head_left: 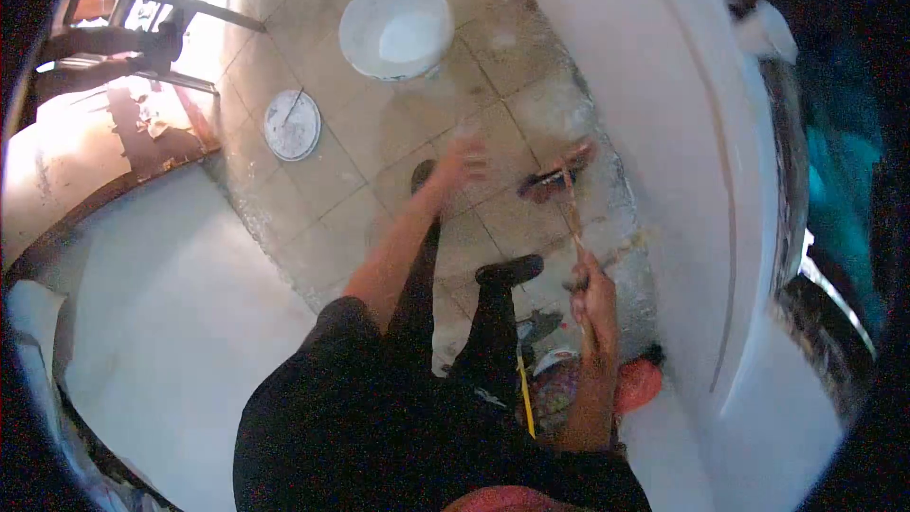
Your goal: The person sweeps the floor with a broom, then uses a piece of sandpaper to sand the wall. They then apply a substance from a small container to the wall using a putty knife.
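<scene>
My right hand (595,299) is wrapped round the thin wooden handle of a broom (573,204). Its wide, dark reddish head lies ahead of the hand, over the floor tiles near the foot of the white wall. My left hand (462,161) reaches forward over the floor with nothing in it; its fingers are apart and slightly smeared by motion. Beyond it stands a white bucket (396,30) with a whitish inside. A round, stained white lid (293,125) with a thin stick across its edge lies to the left.
A white wall (654,85) curves along the right, and a low white surface (171,275) fills the left. My dark shoes stand on the tiled floor (351,161). Beside my feet are a red bag (638,385) and a yellow strip (526,398). Metal frames (156,9) stand at the upper left.
</scene>
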Tool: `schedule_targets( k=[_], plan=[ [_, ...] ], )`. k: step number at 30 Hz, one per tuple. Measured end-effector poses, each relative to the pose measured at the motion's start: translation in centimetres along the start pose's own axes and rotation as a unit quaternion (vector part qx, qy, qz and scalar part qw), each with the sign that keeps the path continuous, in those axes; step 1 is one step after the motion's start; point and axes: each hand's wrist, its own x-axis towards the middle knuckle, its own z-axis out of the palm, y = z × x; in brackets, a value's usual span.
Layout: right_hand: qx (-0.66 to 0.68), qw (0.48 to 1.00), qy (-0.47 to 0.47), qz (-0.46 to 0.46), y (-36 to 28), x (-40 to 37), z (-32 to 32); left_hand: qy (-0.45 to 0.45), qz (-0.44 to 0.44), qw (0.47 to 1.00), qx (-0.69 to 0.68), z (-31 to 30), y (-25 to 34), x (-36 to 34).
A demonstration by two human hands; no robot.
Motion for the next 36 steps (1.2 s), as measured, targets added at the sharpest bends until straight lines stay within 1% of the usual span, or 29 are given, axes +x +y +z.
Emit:
schedule_targets(
  k=[1,2,3,5,6,8,9,11,12,13,14,15,17,18,20,21,22,24,25,26,27,28,29,30,32,33,34,35,36],
  plan=[
    [0.047,0.999,-0.003,-0.024,1.9,2.0,-0.1,0.053,0.027,0.992,-0.111,-4.7,0.4,2.5],
    [0.094,0.994,-0.008,-0.047,3.8,4.0,-0.2,0.108,0.056,0.968,-0.218,-8.8,1.1,4.8],
    [0.110,0.993,0.001,-0.042,3.6,3.8,0.3,0.119,0.055,0.965,-0.226,-10.6,3.2,6.0],
    [0.095,0.995,0.031,-0.004,0.5,2.3,2.5,0.267,0.013,0.870,-0.414,-12.7,8.3,8.2],
    [0.090,0.995,0.045,0.006,-0.7,1.9,3.5,0.271,0.009,0.866,-0.420,-15.0,8.0,10.4],
    [0.081,0.994,0.063,0.022,-2.8,1.2,5.1,0.211,0.114,0.850,-0.468,-18.3,7.0,14.3],
    [0.077,0.994,0.073,0.034,-3.5,0.8,5.9,0.212,0.106,0.850,-0.471,-18.1,8.5,14.9],
    [0.065,0.993,0.085,0.057,-4.9,0.7,7.3,0.289,0.093,0.772,-0.558,-18.8,10.3,16.4],
    [0.061,0.993,0.084,0.064,-5.3,0.8,8.0,0.297,0.089,0.768,-0.560,-19.4,10.1,16.2],
    [0.060,0.992,0.085,0.068,-5.6,0.9,8.5,0.291,0.100,0.785,-0.538,-20.0,10.2,16.2],
    [0.057,0.996,0.055,0.031,-5.2,1.6,8.3,0.284,0.113,0.801,-0.514,-20.8,10.3,16.0],
    [0.051,0.997,0.053,0.033,-5.1,2.0,8.5,0.289,0.115,0.798,-0.517,-20.9,11.7,15.1],
    [0.023,0.995,0.094,0.029,-5.1,1.8,9.0,0.390,0.086,0.786,-0.472,-21.4,14.2,12.8],
    [0.019,0.995,0.092,0.028,-5.5,1.6,9.2,0.392,0.088,0.784,-0.474,-22.8,13.9,11.7],
    [0.041,0.991,0.104,0.074,-6.9,1.2,10.2,0.361,0.098,0.829,-0.416,-26.9,12.8,9.4],
    [0.041,0.991,0.104,0.069,-7.6,1.0,10.8,0.358,0.102,0.829,-0.418,-28.4,12.6,8.3],
    [0.026,0.991,0.109,0.078,-8.5,0.4,11.5,0.392,0.096,0.839,-0.365,-28.8,12.3,6.2],
    [0.010,0.989,0.121,0.082,-8.1,0.6,11.3,0.419,0.082,0.839,-0.336,-30.4,11.0,2.8],
    [0.001,0.992,0.119,0.045,-6.0,1.8,10.3,0.414,0.073,0.833,-0.359,-32.0,9.2,1.2],
    [-0.008,0.993,0.115,0.008,-4.9,2.5,9.5,0.394,0.127,0.877,-0.243,-33.6,6.4,-0.8],
    [-0.010,0.993,0.120,0.005,-4.9,2.2,9.1,0.393,0.139,0.880,-0.229,-34.1,5.3,-2.9],
    [-0.044,0.994,0.099,0.035,-4.9,1.9,8.8,0.391,0.152,0.882,-0.215,-34.6,3.9,-4.8],
    [-0.076,0.992,0.077,0.065,-4.9,1.7,8.6,0.410,0.122,0.851,-0.305,-34.6,3.8,-6.7],
    [-0.078,0.992,0.081,0.063,-4.5,1.7,8.4,0.424,0.097,0.844,-0.316,-36.4,1.1,-8.9],
    [-0.014,0.996,0.059,0.066,-3.7,2.2,8.2,0.476,0.057,0.810,-0.337,-37.5,-2.0,-13.5],
    [-0.017,0.996,0.062,0.068,-3.6,1.9,8.3,0.515,0.038,0.783,-0.347,-36.8,-2.6,-15.8],
    [-0.049,0.995,0.079,0.041,-3.8,1.0,8.7,0.516,0.030,0.782,-0.349,-37.2,-4.6,-17.9],
    [-0.082,0.992,0.095,0.015,-3.3,0.5,8.7,0.548,0.015,0.757,-0.354,-37.9,-6.9,-20.0],
    [-0.085,0.991,0.098,0.021,-1.9,0.8,8.0,0.582,0.002,0.730,-0.358,-38.3,-8.7,-22.0]
  ],
)
